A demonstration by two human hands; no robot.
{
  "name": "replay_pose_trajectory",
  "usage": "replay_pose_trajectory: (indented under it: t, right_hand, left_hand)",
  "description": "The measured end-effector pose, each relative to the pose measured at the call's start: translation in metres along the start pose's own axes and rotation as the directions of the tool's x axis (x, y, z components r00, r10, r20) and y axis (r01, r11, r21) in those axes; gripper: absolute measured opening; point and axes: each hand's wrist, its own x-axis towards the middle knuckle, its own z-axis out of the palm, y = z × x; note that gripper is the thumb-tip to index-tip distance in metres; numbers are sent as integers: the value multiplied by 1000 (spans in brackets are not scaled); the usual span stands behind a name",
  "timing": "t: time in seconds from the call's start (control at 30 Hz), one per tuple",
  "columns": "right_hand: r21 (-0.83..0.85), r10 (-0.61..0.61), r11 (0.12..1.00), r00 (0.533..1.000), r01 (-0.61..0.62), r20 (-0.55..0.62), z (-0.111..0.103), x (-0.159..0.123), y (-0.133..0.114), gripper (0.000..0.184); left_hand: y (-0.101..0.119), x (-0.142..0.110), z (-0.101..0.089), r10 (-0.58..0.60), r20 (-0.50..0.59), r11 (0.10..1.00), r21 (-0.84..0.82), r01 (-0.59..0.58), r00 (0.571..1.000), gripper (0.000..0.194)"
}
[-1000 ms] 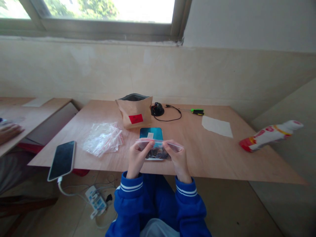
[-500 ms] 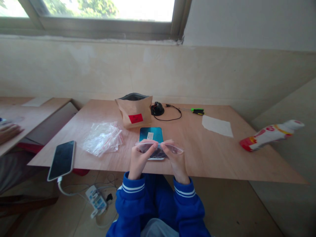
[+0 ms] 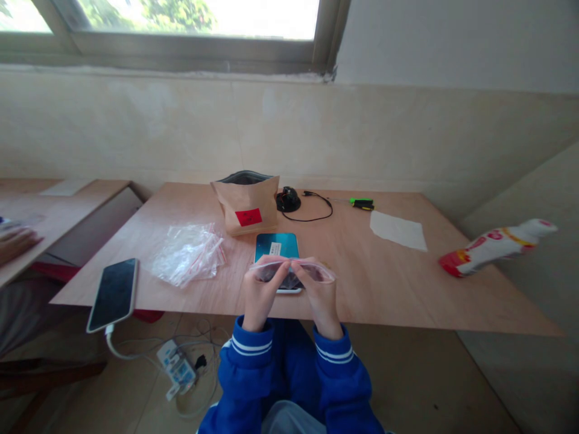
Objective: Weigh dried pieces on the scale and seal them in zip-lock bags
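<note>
Both hands grip the top edge of a clear zip-lock bag (image 3: 322, 274), thumbs and fingers pinched close together at its middle. My left hand (image 3: 262, 292) is closed on the left part of the edge, and my right hand (image 3: 322, 296) on the right part. Something dark shows through or behind the bag; I cannot make out what. Beneath and behind the hands lies a blue-green, phone-like flat device (image 3: 287, 242) with a white label, partly hidden by them. A pile of clear plastic bags (image 3: 185, 253) rests to the left.
Behind the device stands an open brown paper pouch (image 3: 248, 202) with a red label. Near it are a black round object (image 3: 288, 200) with a cable and screwdrivers (image 3: 362, 204). Paper (image 3: 398, 231) and a bottle (image 3: 493, 247) lie right. A charging phone (image 3: 113, 295) overhangs the left edge.
My hands have drawn slightly closer together, the left shifting a little right. The bag stays pinched between them, and the things on the table have not moved.
</note>
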Motion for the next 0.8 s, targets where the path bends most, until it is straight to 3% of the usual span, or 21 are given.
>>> replay_pose_trajectory:
  t: [0.13, 0.23, 0.3, 0.4, 0.53, 0.67, 0.8]
  right_hand:
    - [-31, 53, 998, 996, -51, 67, -10, 4, 3, 32]
    - [-67, 84, 995, 983, -74, 161, -22, 8, 3, 50]
    - [-108, 110, 989, 986, -96, 124, -29, 9, 3, 55]
    - [-152, 140, 979, 990, -135, 26, -36, 9, 2, 58]
    - [-126, 193, 973, 981, -193, -11, -40, 7, 2, 64]
    - [-183, 177, 964, 979, -194, -101, -43, 7, 4, 66]
    - [-252, 194, 941, 970, -227, -148, -51, 11, 5, 70]
  left_hand:
    - [-5, -1, 0, -96, 2, 983, -158, 95, 995, 40]
    - [-9, 0, -2, -131, -70, 976, -184, 116, 989, 39]
    - [-9, 2, -4, -144, -99, 978, -163, 127, 985, 38]
    - [-8, 4, -11, -162, -54, 983, -91, 157, 985, 38]
    - [-4, 5, -16, -173, -38, 983, -64, 170, 984, 42]
    - [-3, 2, -7, -233, -70, 971, -70, 228, 970, 45]
    - [-11, 0, 5, -218, -142, 975, -4, 220, 965, 44]
